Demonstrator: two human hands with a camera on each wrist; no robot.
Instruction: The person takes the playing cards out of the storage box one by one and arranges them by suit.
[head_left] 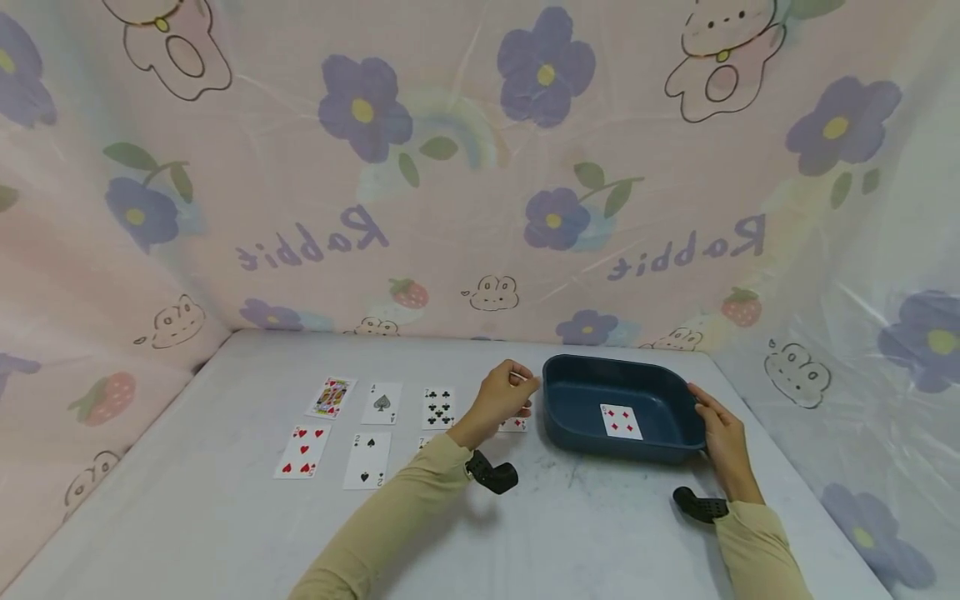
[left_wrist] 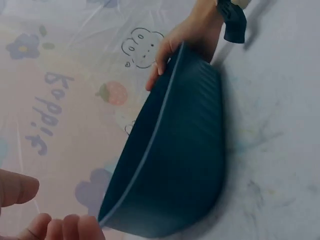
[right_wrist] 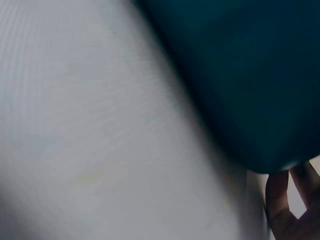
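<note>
A dark blue rectangular tub (head_left: 622, 454) stands at the right of the table, a card with red diamonds (head_left: 621, 422) lying inside it. My right hand (head_left: 724, 437) grips the tub's right end, fingers over the rim; in the right wrist view, fingers (right_wrist: 278, 197) meet its edge. Close by the tub's left rim is my left hand (head_left: 498, 400), fingers loosely bent, with the thumb (left_wrist: 20, 189) apart from them and nothing seen between. Whether it touches the rim I cannot tell. Under its wrist, a diamonds card (head_left: 514, 426) is partly hidden.
Left of the tub, playing cards lie face up in two rows: a court card (head_left: 331, 397), an ace of spades (head_left: 382, 404), a clubs card (head_left: 438, 408), a five of hearts (head_left: 302, 452) and a two of spades (head_left: 367, 461). My left forearm partly covers another. Printed curtains (head_left: 450, 208) enclose the table.
</note>
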